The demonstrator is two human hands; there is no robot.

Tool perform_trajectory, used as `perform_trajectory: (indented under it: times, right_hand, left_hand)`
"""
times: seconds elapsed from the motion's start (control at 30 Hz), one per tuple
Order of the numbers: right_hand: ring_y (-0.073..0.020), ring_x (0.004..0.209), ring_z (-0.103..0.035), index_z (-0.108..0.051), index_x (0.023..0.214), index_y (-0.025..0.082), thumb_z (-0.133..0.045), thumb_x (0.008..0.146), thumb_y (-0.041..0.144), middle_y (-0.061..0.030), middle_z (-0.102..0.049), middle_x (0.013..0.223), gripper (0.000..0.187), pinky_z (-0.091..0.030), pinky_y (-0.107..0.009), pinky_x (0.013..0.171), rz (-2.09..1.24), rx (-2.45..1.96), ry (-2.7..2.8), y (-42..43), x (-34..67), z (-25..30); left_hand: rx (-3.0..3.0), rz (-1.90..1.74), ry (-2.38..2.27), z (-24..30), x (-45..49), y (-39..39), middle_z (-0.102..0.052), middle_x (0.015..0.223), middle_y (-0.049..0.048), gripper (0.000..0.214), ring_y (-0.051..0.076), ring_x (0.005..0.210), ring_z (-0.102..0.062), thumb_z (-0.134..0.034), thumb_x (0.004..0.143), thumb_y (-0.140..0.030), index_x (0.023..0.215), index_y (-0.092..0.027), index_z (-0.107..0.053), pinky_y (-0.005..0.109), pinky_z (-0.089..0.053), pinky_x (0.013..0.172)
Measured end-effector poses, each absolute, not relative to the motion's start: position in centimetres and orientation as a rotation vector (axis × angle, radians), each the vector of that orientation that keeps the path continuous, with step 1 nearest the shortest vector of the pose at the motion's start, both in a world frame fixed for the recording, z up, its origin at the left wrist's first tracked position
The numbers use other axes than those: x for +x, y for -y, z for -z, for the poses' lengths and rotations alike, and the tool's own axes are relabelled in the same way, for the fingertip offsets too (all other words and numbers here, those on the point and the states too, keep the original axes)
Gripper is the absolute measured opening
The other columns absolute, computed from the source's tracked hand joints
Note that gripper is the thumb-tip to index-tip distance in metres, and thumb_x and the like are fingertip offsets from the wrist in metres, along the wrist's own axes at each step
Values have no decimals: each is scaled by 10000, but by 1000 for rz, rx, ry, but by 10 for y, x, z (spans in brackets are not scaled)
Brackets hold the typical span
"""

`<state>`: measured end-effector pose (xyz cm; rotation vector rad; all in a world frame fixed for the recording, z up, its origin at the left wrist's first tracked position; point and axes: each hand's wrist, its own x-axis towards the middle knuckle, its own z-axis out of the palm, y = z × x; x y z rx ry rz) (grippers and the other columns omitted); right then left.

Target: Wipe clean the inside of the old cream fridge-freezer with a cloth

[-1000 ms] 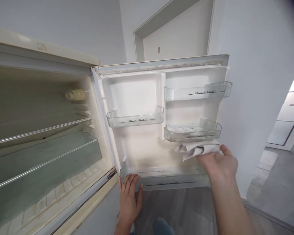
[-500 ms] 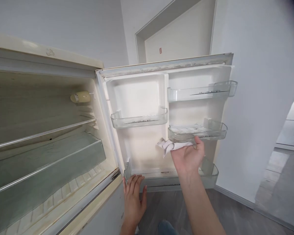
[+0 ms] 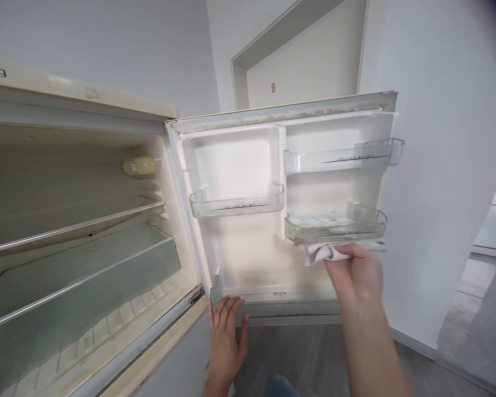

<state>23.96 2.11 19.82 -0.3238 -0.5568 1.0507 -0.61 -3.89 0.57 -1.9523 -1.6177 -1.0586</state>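
Note:
A pale cloth (image 3: pixel 324 253) is in my right hand (image 3: pixel 357 275), just under the lower right door shelf (image 3: pixel 337 229) of the open fridge door (image 3: pixel 248 259). Part of the cloth sticks out on either side of my fingers, close against the shelf's underside. My left hand (image 3: pixel 227 336) rests with outstretched fingers on the left end of the bottom door shelf (image 3: pixel 289 313), near the hinge side. Above are a left door shelf (image 3: pixel 237 205) and an upper right door shelf (image 3: pixel 343 159), both of clear plastic.
On the left stands the fridge compartment (image 3: pixel 58 176) with a glass shelf (image 3: pixel 78 225) and a greenish drawer (image 3: pixel 91 292). A white wall (image 3: pixel 434 165) rises right of the door. Grey floor (image 3: pixel 310 358) lies below. A recess (image 3: pixel 310 60) is in the wall behind.
My right hand has moved to the right with the cloth along the underside of the lower right shelf. My left hand stays in place. The view has shifted slightly.

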Motion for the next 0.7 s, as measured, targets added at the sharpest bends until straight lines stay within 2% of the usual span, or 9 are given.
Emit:
perform_trajectory:
  times: [0.13, 0.27, 0.4, 0.5, 0.6, 0.7]
  right_hand:
    - [-192, 851, -665, -555, 1101, 259, -412, 482, 21, 3, -654, 1028, 678, -600, -470, 790, -981, -286, 477, -28, 255, -198]
    - [-187, 840, -667, -563, 1079, 239, -412, 509, 43, 3, -650, 1022, 622, -599, -473, 794, -981, -290, 525, -30, 242, -198]
    - [-194, 877, -655, -578, 1064, 230, -455, 497, 43, 2, -655, 992, 610, -595, -430, 810, -978, -305, 525, -31, 217, -196]
    - [-203, 928, -638, -572, 1114, 242, -503, 500, 56, 4, -656, 1032, 646, -576, -440, 841, -1014, -339, 488, -30, 193, -193]
    - [-203, 983, -626, -548, 1206, 256, -591, 566, 115, -7, -648, 1099, 657, -529, -445, 915, -1087, -370, 525, -21, 165, -178]
    - [-210, 1073, -601, -521, 1285, 262, -633, 733, 256, -36, -631, 1176, 564, -474, -435, 984, -1092, -441, 599, -5, 141, -138]
  left_hand:
    - [-1953, 1060, 1628, -6, -5, 38, -645, 1208, 64, 362, 246, 1209, -525, -497, 879, -189, 1233, -259, -515, 604, -161, 1152]
    - [-1949, 1079, 1625, -6, -3, 35, -647, 1203, 62, 357, 245, 1209, -524, -498, 881, -188, 1232, -253, -505, 609, -136, 1153]
    - [-1941, 1096, 1620, -5, 0, 33, -651, 1197, 52, 360, 241, 1208, -525, -501, 883, -187, 1236, -257, -493, 604, -141, 1148]
    - [-1932, 1113, 1613, -6, 1, 33, -653, 1191, 47, 363, 239, 1206, -528, -494, 882, -171, 1234, -262, -488, 606, -152, 1144]
    - [-1926, 1126, 1621, -7, 2, 33, -656, 1181, 43, 363, 240, 1202, -533, -483, 882, -157, 1227, -269, -489, 619, -165, 1140]
    - [-1920, 1117, 1621, -6, 3, 34, -649, 1192, 43, 373, 246, 1224, -522, -485, 879, -156, 1231, -281, -489, 636, -196, 1134]
